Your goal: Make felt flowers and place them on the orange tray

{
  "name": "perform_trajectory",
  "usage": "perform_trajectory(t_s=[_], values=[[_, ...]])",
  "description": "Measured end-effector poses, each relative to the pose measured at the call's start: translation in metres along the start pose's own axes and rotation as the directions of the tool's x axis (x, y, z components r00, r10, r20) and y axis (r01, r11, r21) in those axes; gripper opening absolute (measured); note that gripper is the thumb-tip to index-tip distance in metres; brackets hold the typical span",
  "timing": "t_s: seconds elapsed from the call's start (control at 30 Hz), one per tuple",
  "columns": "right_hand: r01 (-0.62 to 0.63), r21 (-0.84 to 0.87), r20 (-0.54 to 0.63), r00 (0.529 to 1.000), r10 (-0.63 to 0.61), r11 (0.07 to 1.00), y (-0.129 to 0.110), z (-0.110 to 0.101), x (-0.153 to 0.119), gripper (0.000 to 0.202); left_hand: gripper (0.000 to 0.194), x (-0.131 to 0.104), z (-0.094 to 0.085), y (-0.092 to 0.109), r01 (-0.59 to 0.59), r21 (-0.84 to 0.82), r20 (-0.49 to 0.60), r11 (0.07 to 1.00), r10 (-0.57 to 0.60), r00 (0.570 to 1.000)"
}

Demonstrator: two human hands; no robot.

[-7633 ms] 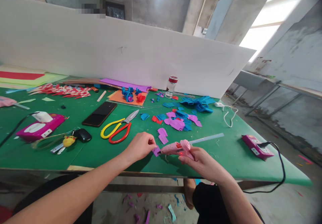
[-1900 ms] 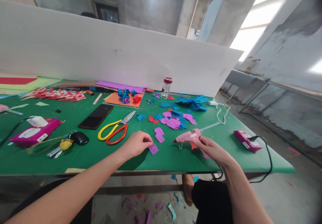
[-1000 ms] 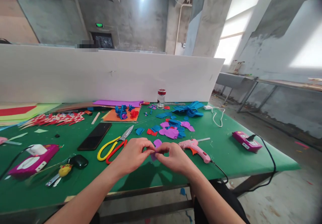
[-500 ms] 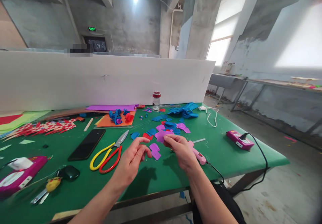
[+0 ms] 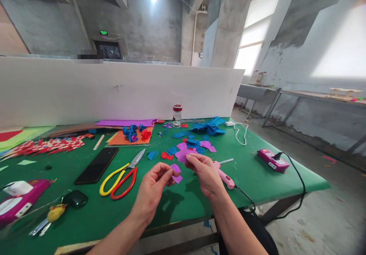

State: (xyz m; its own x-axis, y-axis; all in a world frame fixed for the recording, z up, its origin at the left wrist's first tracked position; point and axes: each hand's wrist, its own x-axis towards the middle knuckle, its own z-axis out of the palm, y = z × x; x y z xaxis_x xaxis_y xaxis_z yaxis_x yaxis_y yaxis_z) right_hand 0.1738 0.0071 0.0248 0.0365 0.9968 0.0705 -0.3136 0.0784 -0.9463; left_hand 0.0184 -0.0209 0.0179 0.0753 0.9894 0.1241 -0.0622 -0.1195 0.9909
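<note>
My right hand (image 5: pixel 206 173) pinches a purple paper petal (image 5: pixel 182 155) between thumb and fingertips, above the scattered cut pieces. My left hand (image 5: pixel 157 182) is closed in a pinch on a smaller purple paper piece (image 5: pixel 175 167), with another purple piece (image 5: pixel 178 179) just below it. Around them lie blue paper pieces (image 5: pixel 172 150) and a red paper piece (image 5: pixel 167 156). A pink glue gun (image 5: pixel 225 176) rests right beside my right hand, partly hidden by it. Scissors (image 5: pixel 124 176) with yellow and red handles lie left of my left hand.
A black phone (image 5: pixel 97 166), keys (image 5: pixel 53 217) and a purple power strip (image 5: pixel 28 205) are on the left. Blue and red paper flowers (image 5: pixel 130 133) sit on orange paper. A red-lidded jar (image 5: pixel 177 115) stands by the white board (image 5: pixel 128 91). Another power strip (image 5: pixel 273 161) is at right.
My left hand has moved right and its thumb and fingers have closed on a small purple piece. My right hand keeps hold of its petal, almost in place.
</note>
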Motion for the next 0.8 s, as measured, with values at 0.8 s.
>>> perform_trajectory(t_s=[0.8], values=[[0.002, -0.008, 0.159, 0.987, -0.001, 1.0, -0.005, 0.007, -0.011, 0.027, 0.025, 0.0, 0.002, 0.003, 0.046, -0.091, -0.104, 0.995, -0.055, 0.993]])
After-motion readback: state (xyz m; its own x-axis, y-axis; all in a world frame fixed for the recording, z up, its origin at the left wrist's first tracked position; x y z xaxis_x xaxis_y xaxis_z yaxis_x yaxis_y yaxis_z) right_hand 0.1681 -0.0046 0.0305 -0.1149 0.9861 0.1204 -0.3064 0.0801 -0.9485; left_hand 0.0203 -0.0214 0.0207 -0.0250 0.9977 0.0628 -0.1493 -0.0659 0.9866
